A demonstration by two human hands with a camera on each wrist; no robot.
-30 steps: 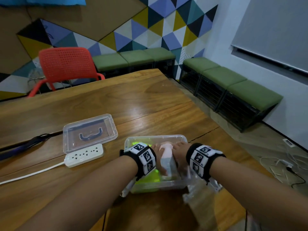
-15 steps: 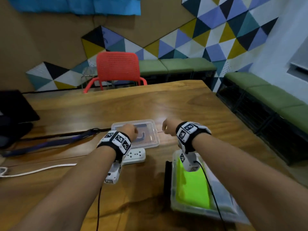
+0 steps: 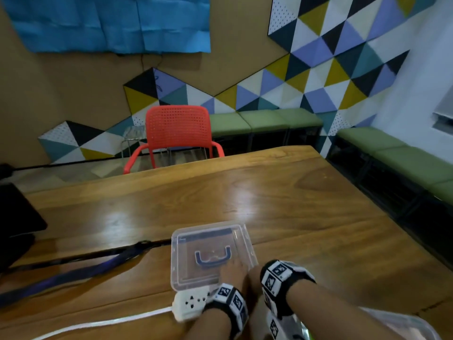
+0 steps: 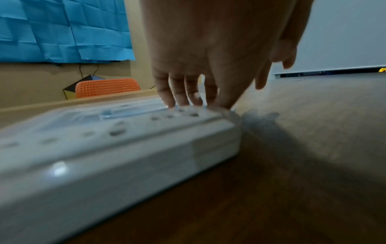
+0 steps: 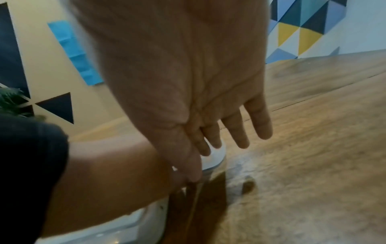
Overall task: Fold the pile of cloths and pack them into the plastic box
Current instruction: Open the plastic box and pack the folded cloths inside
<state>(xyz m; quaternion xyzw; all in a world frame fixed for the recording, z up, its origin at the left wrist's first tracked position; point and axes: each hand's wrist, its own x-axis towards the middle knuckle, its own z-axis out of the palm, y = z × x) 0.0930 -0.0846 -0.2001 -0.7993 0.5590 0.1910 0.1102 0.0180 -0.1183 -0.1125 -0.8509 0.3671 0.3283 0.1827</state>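
Observation:
The clear lid (image 3: 208,244) with a blue handle lies flat on the wooden table (image 3: 318,217). My left hand (image 3: 232,272) is on its near right corner. In the left wrist view its fingers (image 4: 181,95) come down on the lid's rim with the thumb against the corner, pinching it. My right hand (image 3: 253,276) hovers just right of that corner, fingers (image 5: 259,118) straight, holding nothing. The plastic box (image 3: 404,322) shows only as a clear rim at the bottom right, with a sliver of green cloth (image 3: 307,336) beside my right wrist.
A white power strip (image 3: 191,303) with its cable lies right against the lid's near edge, under my left wrist. A dark strap (image 3: 73,268) crosses the table on the left. A red chair (image 3: 177,138) stands at the far edge.
Both hands left the box, where they pressed a white cloth, and moved forward and left to the lid. They have now closed in on its near right corner.

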